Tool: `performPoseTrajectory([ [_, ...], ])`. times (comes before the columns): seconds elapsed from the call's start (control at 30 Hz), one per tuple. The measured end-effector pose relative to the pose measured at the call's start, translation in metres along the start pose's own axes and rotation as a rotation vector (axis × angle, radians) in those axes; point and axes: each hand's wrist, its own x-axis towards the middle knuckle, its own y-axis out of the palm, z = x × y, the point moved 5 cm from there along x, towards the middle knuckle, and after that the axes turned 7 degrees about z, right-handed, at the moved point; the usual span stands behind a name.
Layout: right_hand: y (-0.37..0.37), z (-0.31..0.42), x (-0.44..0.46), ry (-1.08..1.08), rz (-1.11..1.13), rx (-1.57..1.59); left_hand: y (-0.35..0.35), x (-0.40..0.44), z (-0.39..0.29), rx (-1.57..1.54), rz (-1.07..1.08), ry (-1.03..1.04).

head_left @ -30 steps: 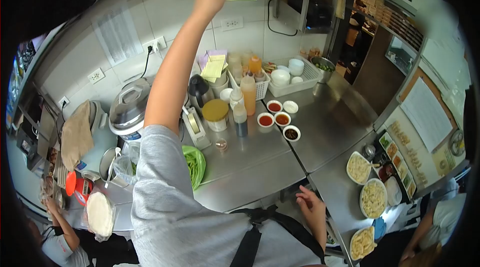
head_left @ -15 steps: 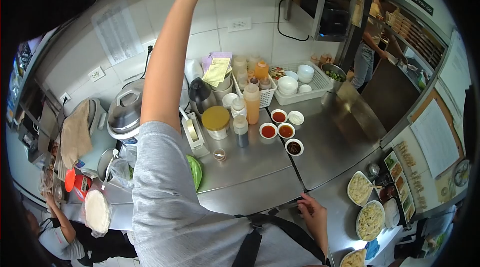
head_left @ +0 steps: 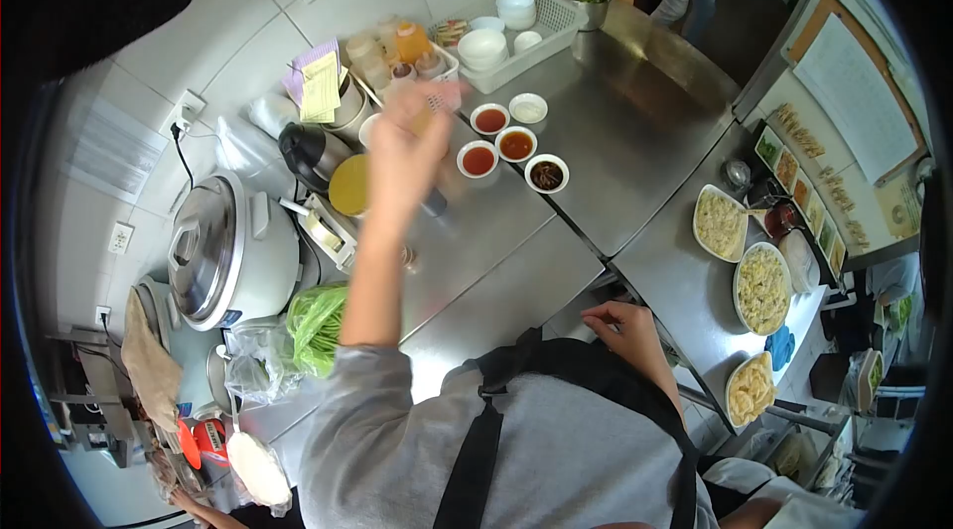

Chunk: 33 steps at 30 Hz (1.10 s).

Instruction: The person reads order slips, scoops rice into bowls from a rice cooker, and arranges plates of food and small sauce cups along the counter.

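My left hand (head_left: 405,147) is raised over the counter, in front of the squeeze bottles and the jar with a yellow lid (head_left: 348,186). Motion smears its fingers, so I cannot tell whether anything is in them. To its right stand several small white bowls, among them a bowl of red sauce (head_left: 478,161), a bowl of orange-brown sauce (head_left: 516,144) and a bowl of dark sauce (head_left: 546,175). Low beside the counter's front edge, my right hand (head_left: 623,329) hangs relaxed, fingers loosely bent, with nothing visible in it.
A rice cooker (head_left: 204,251) and a green bag of vegetables (head_left: 318,329) are at left. Behind the bowls sits a white basket (head_left: 556,38) of crockery. Bowls of pale food, including a large oval bowl (head_left: 762,289), line the right counter. A person's arm (head_left: 204,511) shows at lower left.
My left hand has come down from the yellow slips on the overhead rail to above the counter. The view has tilted down and turned. My right hand stays near the counter edge.
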Motion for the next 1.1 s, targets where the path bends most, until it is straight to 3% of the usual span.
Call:
performPoseTrajectory([
  [0.03,0.004,0.002,0.003,0.016,0.034,-0.015,0.02,-0.018,0.015,-0.011,0.082,-0.152],
  [0.07,0.008,0.001,0.005,0.042,0.048,-0.042,0.043,-0.041,0.032,-0.248,0.101,-0.306],
  [0.1,0.013,0.0,0.008,0.068,0.065,-0.069,0.064,-0.062,0.05,-0.352,0.156,-0.316],
  [0.13,0.018,-0.002,0.011,0.093,0.082,-0.097,0.081,-0.083,0.051,-0.34,0.256,-0.498],
  [0.2,0.024,-0.006,0.019,0.101,0.094,-0.078,0.115,-0.129,0.063,-0.412,0.353,-0.497],
  [0.27,0.03,-0.001,0.031,0.051,0.085,-0.065,0.137,-0.171,0.059,-0.297,0.601,-0.646],
  [0.37,0.039,0.016,0.057,-0.091,0.119,-0.127,0.135,-0.2,0.046,-0.161,0.698,-0.556],
  [0.43,0.042,0.027,0.079,-0.171,0.24,-0.279,0.116,-0.206,0.054,-0.237,0.508,-0.569],
  [0.57,0.033,0.061,0.136,-0.302,0.25,-0.083,0.067,-0.202,0.065,-0.169,0.295,-0.512],
  [0.63,0.019,0.075,0.176,-0.227,0.252,-0.14,0.044,-0.21,0.075,-0.129,0.261,-0.574],
  [0.77,-0.013,0.077,0.292,-0.323,0.143,-0.21,0.011,-0.234,0.084,-0.014,0.18,-0.732],
  [0.83,-0.025,0.086,0.341,-0.389,0.057,-0.414,0.008,-0.241,0.085,0.018,0.12,-0.805],
  [1.0,-0.04,0.076,0.456,-0.486,-0.031,-0.311,0.026,-0.26,0.087,0.021,0.014,-0.937],
  [1.07,-0.001,0.118,0.473,-0.62,0.088,-0.214,0.035,-0.252,0.089,0.07,0.1,-1.096],
  [1.1,0.018,0.148,0.457,-0.693,0.131,-0.176,0.032,-0.249,0.09,0.038,-0.017,-1.041],
])
